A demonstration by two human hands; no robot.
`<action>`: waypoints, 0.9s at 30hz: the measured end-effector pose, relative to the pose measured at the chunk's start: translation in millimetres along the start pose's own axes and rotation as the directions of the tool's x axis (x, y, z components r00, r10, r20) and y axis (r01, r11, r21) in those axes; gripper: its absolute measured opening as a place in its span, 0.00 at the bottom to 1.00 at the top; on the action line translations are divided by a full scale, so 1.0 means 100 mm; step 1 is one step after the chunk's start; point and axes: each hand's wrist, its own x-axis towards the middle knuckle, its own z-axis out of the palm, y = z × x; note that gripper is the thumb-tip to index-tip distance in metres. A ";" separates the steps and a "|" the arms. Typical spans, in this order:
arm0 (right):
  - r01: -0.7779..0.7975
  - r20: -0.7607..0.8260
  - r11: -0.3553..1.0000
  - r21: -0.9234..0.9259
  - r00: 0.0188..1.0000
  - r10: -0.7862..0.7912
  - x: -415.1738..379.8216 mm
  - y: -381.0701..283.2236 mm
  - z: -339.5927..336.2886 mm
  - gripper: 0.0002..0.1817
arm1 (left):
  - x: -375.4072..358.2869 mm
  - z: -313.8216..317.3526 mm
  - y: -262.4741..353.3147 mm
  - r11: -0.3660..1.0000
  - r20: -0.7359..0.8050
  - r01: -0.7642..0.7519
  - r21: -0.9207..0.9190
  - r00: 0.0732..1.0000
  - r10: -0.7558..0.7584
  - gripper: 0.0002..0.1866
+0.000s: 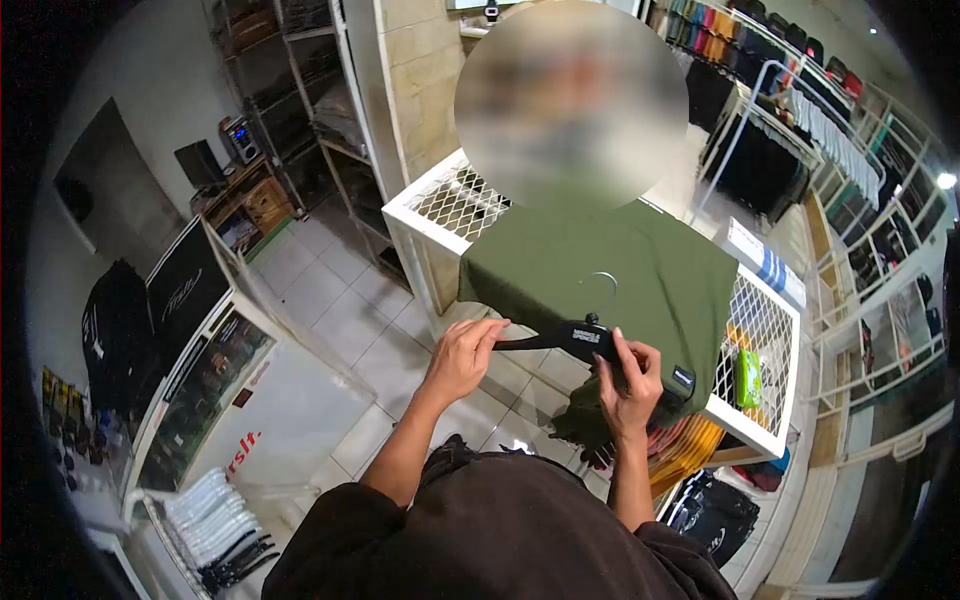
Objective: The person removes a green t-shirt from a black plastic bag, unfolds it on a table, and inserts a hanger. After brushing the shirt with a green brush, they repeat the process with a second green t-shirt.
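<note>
A black clothes hanger (580,336) with white lettering and a silver hook is held in front of me, its hook pointing away. The fingers of my left hand (462,358) pinch its left end. My right hand (632,385) grips the hanger's right part, which the fingers partly hide. Beneath and beyond it, an olive green garment (610,250) lies spread over the table, its near part hanging over the edge. A small black label (683,378) sits on the garment close to my right hand.
The white mesh table (432,232) carries a green packet (747,378) and a white-blue box (762,262) at right. Yellow garments (690,455) hang below. A display case (205,400) and white hangers (212,515) stand left; clothes racks (770,130) stand back right. A blurred circle hides the far side.
</note>
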 end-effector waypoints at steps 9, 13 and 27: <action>-0.188 -0.077 0.956 -0.225 0.982 0.175 -0.21 -0.13 0.01 0.28 | 0.70 -0.16 -0.80 0.910 0.155 -0.353 0.219 0.933 0.325 0.24; -0.213 -0.131 0.919 -0.331 0.975 0.179 -0.28 -0.27 0.08 0.29 | 0.83 -0.07 -1.08 0.846 0.314 -0.501 0.185 0.845 0.432 0.39; -0.356 -0.227 0.807 -0.471 0.933 0.280 -0.81 -0.68 0.14 0.29 | 0.79 0.27 -1.42 0.697 0.189 -0.692 0.187 0.722 0.666 0.35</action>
